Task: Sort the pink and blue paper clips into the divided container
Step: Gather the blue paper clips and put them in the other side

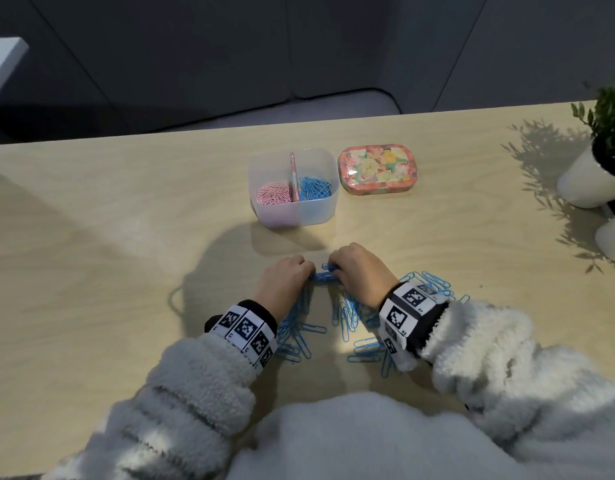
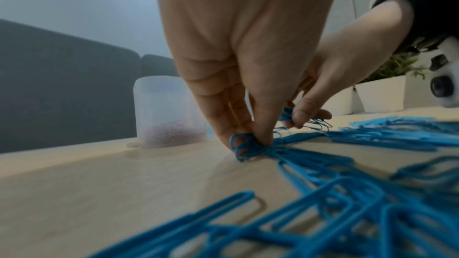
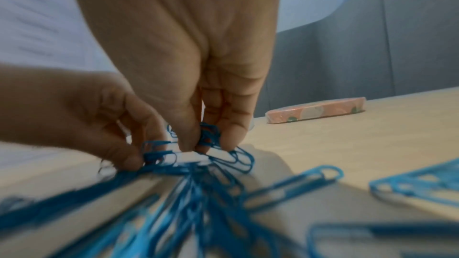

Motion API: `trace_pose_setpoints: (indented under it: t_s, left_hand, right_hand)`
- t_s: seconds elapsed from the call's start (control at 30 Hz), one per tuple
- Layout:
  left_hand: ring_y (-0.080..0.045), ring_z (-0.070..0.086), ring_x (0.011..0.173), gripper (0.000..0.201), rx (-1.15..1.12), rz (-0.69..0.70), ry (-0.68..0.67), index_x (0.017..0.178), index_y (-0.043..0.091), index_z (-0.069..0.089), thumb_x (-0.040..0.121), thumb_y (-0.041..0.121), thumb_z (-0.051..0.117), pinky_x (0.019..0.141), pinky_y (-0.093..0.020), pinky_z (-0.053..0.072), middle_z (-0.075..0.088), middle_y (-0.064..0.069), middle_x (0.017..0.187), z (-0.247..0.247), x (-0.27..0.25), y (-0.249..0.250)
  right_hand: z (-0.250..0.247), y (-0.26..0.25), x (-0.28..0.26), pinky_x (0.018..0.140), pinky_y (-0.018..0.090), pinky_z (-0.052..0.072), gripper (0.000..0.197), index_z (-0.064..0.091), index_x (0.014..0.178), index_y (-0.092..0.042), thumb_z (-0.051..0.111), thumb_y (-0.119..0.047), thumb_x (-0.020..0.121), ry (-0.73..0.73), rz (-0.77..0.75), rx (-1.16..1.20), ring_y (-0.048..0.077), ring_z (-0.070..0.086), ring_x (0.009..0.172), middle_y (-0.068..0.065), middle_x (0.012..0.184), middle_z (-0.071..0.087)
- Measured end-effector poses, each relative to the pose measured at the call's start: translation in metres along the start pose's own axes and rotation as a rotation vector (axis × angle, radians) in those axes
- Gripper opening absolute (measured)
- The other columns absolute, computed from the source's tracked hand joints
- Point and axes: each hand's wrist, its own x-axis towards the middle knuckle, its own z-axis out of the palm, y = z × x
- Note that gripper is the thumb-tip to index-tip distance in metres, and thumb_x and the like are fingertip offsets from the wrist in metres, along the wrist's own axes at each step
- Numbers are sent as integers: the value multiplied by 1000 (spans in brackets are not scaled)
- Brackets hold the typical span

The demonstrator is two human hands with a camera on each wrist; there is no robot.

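Both hands are low on the wooden table, fingertips facing each other. My left hand point(image 1: 304, 271) point(image 2: 250, 139) pinches a bunch of blue paper clips point(image 1: 324, 276) point(image 2: 248, 147) against the tabletop. My right hand point(image 1: 337, 270) point(image 3: 205, 144) pinches another cluster of blue clips point(image 3: 209, 134) right beside it. Several more loose blue clips point(image 1: 347, 315) lie spread under and behind both wrists. The translucent divided container point(image 1: 319, 213) stands just beyond the hands, with pink clips point(image 1: 273, 195) in its left compartment and blue clips point(image 1: 316, 188) in its right.
A floral tin lid point(image 1: 378, 169) point(image 3: 315, 112) lies to the right of the container. White plant pots point(image 1: 590, 181) stand at the table's right edge. The table's far edge point(image 1: 229, 129) runs behind the container, with a dark sofa beyond.
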Motion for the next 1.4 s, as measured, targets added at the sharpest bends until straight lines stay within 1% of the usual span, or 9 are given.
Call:
trace_pose_setpoints:
  t_s: [0.2, 0.37, 0.47, 0.63, 0.8, 1.07, 1.2, 1.33, 1.4]
  left_hand:
    - [-36, 57, 94, 21, -66, -42, -4, 103, 7, 61, 86, 6, 49, 77, -46, 47, 60, -17, 101, -3, -1, -7]
    - [-36, 58, 91, 17, -132, -39, 65, 99, 7, 62, 86, 7, 52, 76, -47, 47, 62, -15, 99, -14, 0, -4]
    - [-34, 60, 88, 13, -207, -1, 146, 94, 4, 63, 85, 5, 54, 75, -43, 47, 65, -16, 94, -33, 8, 0]
    - [-32, 60, 93, 16, -178, -12, 296, 94, 5, 65, 84, 4, 53, 78, -39, 44, 66, -17, 98, -73, 38, 4]
    - [-34, 58, 100, 25, -177, -134, 395, 108, 6, 63, 87, 10, 50, 86, -39, 43, 65, -17, 108, -94, 78, 7]
    - [-38, 57, 101, 22, -173, -216, 188, 73, 16, 53, 92, 11, 43, 89, -39, 41, 55, -18, 84, -97, 99, 16]
    - [-30, 60, 100, 22, -246, -50, 327, 104, 7, 66, 91, 11, 49, 85, -32, 39, 69, -14, 105, -94, 62, 10]
    - [-24, 62, 86, 12, -260, 44, 223, 94, 11, 67, 84, 15, 62, 72, -19, 37, 69, -7, 93, -76, -3, -7]
    - [-21, 56, 99, 38, -223, 2, 53, 106, 15, 63, 75, 37, 66, 83, -20, 35, 64, -4, 105, -57, -35, -21]
  right_hand:
    - [-61, 3, 22, 66, 27, 29, 10, 61, 81, -5, 56, -12, 87, 144, 37, 204, 27, 54, 78, 13, 77, 58]
    - [-103, 1, 63, 66, 26, 33, 13, 58, 76, -3, 58, -11, 85, 303, 111, 249, 22, 49, 73, 14, 78, 58]
    - [-115, -1, 89, 64, 25, 35, 21, 60, 74, 7, 62, -12, 83, 277, 174, 246, 23, 49, 71, 19, 75, 59]
    - [-112, -3, 110, 38, 13, 38, 31, 51, 54, -6, 69, -12, 78, 216, 185, 351, 7, 53, 39, 11, 56, 52]
    - [-106, 3, 105, 49, 20, 55, 22, 64, 99, 8, 47, 1, 88, 330, 184, 613, 22, 61, 68, 16, 92, 63]
    - [-91, 23, 65, 45, 14, 50, 25, 65, 94, 0, 42, 3, 85, 559, 146, 796, 15, 59, 62, 10, 81, 63]
    - [-61, 40, 42, 54, 17, 48, 17, 65, 88, -6, 48, -3, 87, 382, 136, 633, -1, 55, 56, 0, 74, 61]
    - [-33, 56, 24, 82, 31, 46, 17, 66, 96, -10, 58, -16, 83, 100, 192, 370, 21, 60, 83, 6, 96, 67]
    - [-21, 52, 19, 88, 34, 47, 24, 64, 102, -10, 58, -22, 82, 58, 168, 267, 28, 58, 97, 11, 106, 63]
